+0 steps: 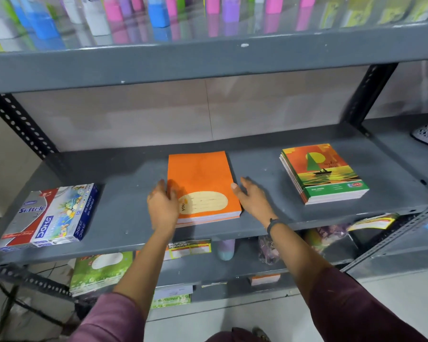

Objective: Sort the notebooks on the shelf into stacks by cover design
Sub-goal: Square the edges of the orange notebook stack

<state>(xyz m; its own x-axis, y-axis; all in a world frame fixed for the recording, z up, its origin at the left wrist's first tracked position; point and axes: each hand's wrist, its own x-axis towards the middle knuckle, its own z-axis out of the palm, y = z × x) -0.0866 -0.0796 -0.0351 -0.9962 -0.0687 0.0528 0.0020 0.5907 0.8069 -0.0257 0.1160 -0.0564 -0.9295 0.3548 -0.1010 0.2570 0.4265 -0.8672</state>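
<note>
A stack of orange notebooks point(203, 178) with a cream label oval lies in the middle of the grey shelf point(269, 218). My left hand point(162, 206) presses against the stack's left edge, fingers curled on it. My right hand point(252, 196) rests with fingers spread at the stack's right edge, touching its side. A second stack of notebooks point(324, 174) with a green and orange sailboat cover sits apart at the right of the shelf.
Boxes of oil pastels point(50, 215) lie at the shelf's left. Coloured bottles point(158, 11) line the shelf above. Green notebooks point(99, 270) and packets sit on the lower shelf. A slotted upright point(373, 95) stands at the right rear.
</note>
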